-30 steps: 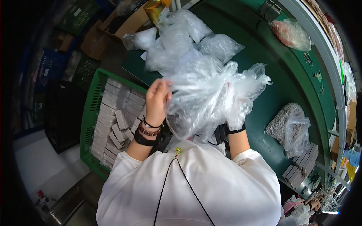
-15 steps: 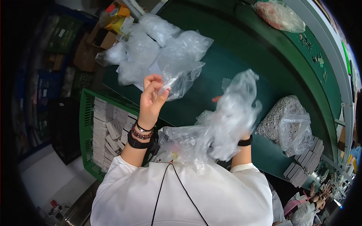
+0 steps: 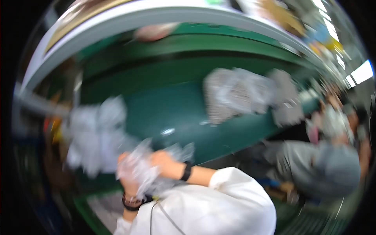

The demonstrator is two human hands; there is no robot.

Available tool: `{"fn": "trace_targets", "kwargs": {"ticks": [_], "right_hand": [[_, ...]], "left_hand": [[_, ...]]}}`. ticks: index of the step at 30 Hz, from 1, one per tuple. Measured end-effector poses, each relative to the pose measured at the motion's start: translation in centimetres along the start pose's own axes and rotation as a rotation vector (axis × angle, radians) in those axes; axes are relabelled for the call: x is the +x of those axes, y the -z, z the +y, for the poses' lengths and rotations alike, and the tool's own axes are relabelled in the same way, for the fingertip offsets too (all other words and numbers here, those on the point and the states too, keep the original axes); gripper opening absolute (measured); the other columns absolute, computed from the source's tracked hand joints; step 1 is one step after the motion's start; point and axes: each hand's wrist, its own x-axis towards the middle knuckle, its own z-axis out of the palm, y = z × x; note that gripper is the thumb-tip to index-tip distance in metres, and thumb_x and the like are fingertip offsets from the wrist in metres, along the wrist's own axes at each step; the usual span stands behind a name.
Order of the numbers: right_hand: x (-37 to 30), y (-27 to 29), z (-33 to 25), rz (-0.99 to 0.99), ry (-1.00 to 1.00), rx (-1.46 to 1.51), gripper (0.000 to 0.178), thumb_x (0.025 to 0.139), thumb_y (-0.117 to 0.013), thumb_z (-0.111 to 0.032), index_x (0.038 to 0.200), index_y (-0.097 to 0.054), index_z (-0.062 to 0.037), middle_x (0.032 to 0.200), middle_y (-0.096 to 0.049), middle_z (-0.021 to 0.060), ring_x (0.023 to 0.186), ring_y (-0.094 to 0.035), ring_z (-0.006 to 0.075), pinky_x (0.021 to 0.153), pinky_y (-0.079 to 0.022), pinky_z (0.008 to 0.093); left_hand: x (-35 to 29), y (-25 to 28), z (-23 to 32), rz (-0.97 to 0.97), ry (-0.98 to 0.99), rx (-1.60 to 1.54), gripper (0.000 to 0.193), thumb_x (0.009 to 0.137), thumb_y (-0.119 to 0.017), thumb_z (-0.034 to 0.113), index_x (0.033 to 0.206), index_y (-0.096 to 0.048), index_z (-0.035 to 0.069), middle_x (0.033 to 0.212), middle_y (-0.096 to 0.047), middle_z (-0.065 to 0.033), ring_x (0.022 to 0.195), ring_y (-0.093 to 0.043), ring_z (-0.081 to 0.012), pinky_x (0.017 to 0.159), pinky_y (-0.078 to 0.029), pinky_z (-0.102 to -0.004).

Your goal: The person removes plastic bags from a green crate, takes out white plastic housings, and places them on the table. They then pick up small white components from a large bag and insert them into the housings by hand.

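The view is smeared by motion. A crumpled clear plastic bag (image 3: 143, 166) is bunched between my two hands, close in front of my body. My left hand (image 3: 127, 174), with bands round its wrist, is closed on the bag's left side, its fingers partly behind the film. From the right, my right hand (image 3: 166, 162), with a black wristband, grips the same bunched plastic. Loose clear film (image 3: 182, 150) sticks out beyond the right hand. To the left, a pile of filled clear bags (image 3: 96, 135) lies on the green work surface (image 3: 164, 105).
Farther right lie a bag of small greyish pieces (image 3: 231, 92) and stacked grey blocks (image 3: 288, 98). A green crate (image 3: 88, 209) stands at lower left. A co-worker in a grey cap (image 3: 337, 166) is at the right. A pale curved frame (image 3: 156, 13) spans the far side.
The view has swung to the right, bringing a co-worker into sight. My hands have come together at the bunched plastic; before, they were apart, the left one near the bag pile.
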Motion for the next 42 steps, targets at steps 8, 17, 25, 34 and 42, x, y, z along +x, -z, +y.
{"fn": "trace_targets", "kwargs": {"ticks": [8,17,25,34,42], "right_hand": [[0.9,0.4,2.6,0.490,-0.058,0.186,0.009,0.072,-0.055,-0.013,0.080,-0.057,-0.0080,0.073,-0.059,0.0139,0.070,-0.059,0.0244,0.057,-0.047,0.0343],[4.2,-2.0,-0.5,0.298,0.050,2.171,0.014,0.086,-0.046,-0.019,0.090,-0.055,-0.0097,0.087,-0.058,0.0017,0.078,-0.056,0.0137,0.072,-0.046,0.0290],[5.1,-3.4,-0.8,0.148,-0.061,2.333,0.021,0.089,-0.039,-0.021,0.095,-0.054,-0.0083,0.093,-0.058,0.0035,0.083,-0.054,0.0150,0.078,-0.044,0.0296],[4.4,-1.7,-3.4,0.129,-0.259,2.219,0.028,0.087,-0.045,-0.021,0.110,-0.048,-0.0068,0.109,-0.052,0.0058,0.097,-0.050,0.0157,0.088,-0.039,0.0298],[4.2,-1.1,-6.2,0.275,-0.376,1.786,0.039,0.084,-0.053,-0.020,0.120,-0.045,-0.0056,0.118,-0.050,0.0074,0.105,-0.048,0.0165,0.093,-0.036,0.0309]], "left_hand": [[-1.4,1.6,-3.5,-0.444,-0.060,0.001,0.041,0.078,-0.054,0.010,0.116,-0.045,-0.003,0.109,-0.052,-0.0155,0.097,-0.049,-0.0206,0.085,-0.038,-0.0317],[-0.1,3.6,-2.5,-0.313,-0.254,0.231,0.035,0.079,-0.054,0.010,0.110,-0.048,-0.005,0.101,-0.057,-0.0143,0.089,-0.053,-0.0186,0.080,-0.040,-0.0285],[1.2,0.8,5.4,-0.399,-0.389,0.169,0.029,0.079,-0.055,0.007,0.105,-0.052,-0.004,0.092,-0.060,-0.0143,0.082,-0.058,-0.0199,0.071,-0.044,-0.0300],[0.7,2.8,3.6,-0.676,-0.440,0.663,0.035,0.065,-0.066,0.007,0.097,-0.055,0.002,0.073,-0.056,-0.0132,0.055,-0.053,-0.0222,0.049,-0.040,-0.0292],[2.8,2.2,1.2,-0.165,-0.175,0.140,0.030,0.066,-0.064,0.005,0.094,-0.051,0.002,0.071,-0.055,-0.0080,0.059,-0.050,-0.0144,0.054,-0.041,-0.0252]]}}
